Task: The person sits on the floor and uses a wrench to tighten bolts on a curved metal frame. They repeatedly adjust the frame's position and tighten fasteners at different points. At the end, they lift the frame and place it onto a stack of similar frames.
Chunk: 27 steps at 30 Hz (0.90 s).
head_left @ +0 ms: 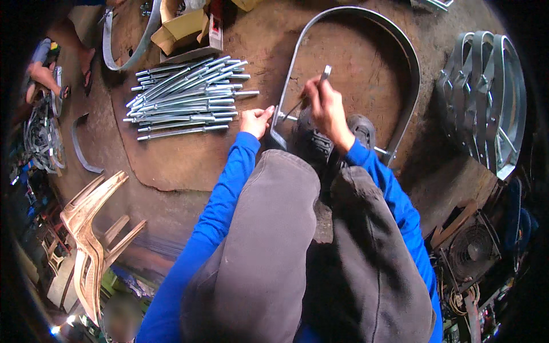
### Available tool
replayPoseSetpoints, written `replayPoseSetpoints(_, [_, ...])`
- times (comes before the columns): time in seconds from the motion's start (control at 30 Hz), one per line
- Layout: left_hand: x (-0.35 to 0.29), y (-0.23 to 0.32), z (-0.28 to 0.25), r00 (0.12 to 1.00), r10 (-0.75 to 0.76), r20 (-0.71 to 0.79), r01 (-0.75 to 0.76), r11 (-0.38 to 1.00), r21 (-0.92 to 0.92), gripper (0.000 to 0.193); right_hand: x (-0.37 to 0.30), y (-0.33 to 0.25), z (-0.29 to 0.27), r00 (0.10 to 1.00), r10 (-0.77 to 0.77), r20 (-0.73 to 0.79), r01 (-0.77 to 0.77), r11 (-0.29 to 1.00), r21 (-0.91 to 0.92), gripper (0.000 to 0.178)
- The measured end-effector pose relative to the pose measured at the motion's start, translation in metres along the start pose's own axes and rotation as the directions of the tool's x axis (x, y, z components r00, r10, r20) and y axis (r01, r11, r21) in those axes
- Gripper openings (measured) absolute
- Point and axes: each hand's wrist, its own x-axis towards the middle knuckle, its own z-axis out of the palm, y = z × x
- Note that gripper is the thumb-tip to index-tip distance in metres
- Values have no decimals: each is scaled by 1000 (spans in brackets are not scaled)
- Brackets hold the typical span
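A large U-shaped metal strap (413, 63) lies on the floor in front of me, its curve away from me. A threaded rod (289, 118) runs across between its two ends, partly hidden behind my shoes and right hand. My left hand (255, 122) pinches at the outer side of the strap's left end, with thumb and fingertips together; what is between them is too small to make out. My right hand (327, 110) is closed around a slim metal hand tool (326, 72) inside the strap. The tool's grey end sticks up above the fist.
Left of the strap lies a pile of threaded rods (186, 97), with an opened cardboard box (182, 28) behind. Several bent straps with rods (483, 97) stand at the right. A plastic chair (86, 240) lies at left, a fan (472, 248) at right. Another person's foot (87, 63) shows far left.
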Motion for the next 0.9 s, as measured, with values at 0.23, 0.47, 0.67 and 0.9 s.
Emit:
replayPoseSetpoints(0.23, [0,3,2,999,-30,11,31,999,-35,39,-38,-5,6,896,-237,376,235,971,52,17])
replayPoseSetpoints(0.47, [-2,11,-3,1000,-10,11,10,1000,20,42,34,61,7,860,482,171,-510,826,240,35])
replayPoseSetpoints(0.67, [-3,7,0,1000,-1,1,1,999,-49,41,-7,43,-3,890,456,-4,-409,802,436,30])
replayPoseSetpoints(0.9, [-8,17,-1,1000,0,31,3,995,-95,42,-10,13,-8,985,173,-11,-165,953,253,18])
